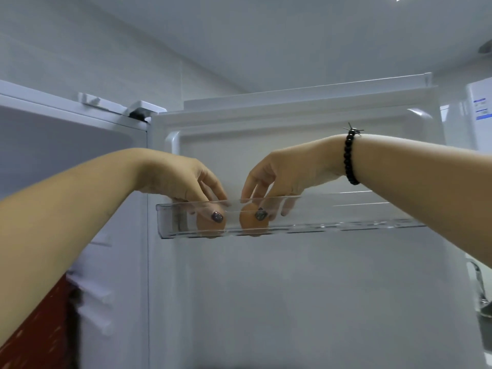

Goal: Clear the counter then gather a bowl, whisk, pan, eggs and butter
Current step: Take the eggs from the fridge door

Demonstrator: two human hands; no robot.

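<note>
Both hands reach up into a clear door shelf (346,222) on the open fridge door (292,288), seen from below. The left hand (181,179) comes in from 8 o'clock and curls its fingers over the shelf's front rim, pinching a brown egg (206,225) that sits at the shelf's left end; a dark-painted thumbnail shows through the plastic against the egg. The right hand (282,174) comes in from 3 o'clock, wearing a black bead bracelet (349,158) on the wrist, and pinches a second egg (249,219) just to the right of the first, its thumb pressed on the egg's front and its fingers dipping behind the rim. The two eggs lie side by side, near each other but apart, both low in the shelf. The two hands are close together near the middle of the view, fingertips not touching. At 9 o'clock the fridge body (66,145) stands open, and something red (40,328) shows at 7 o'clock.
</note>
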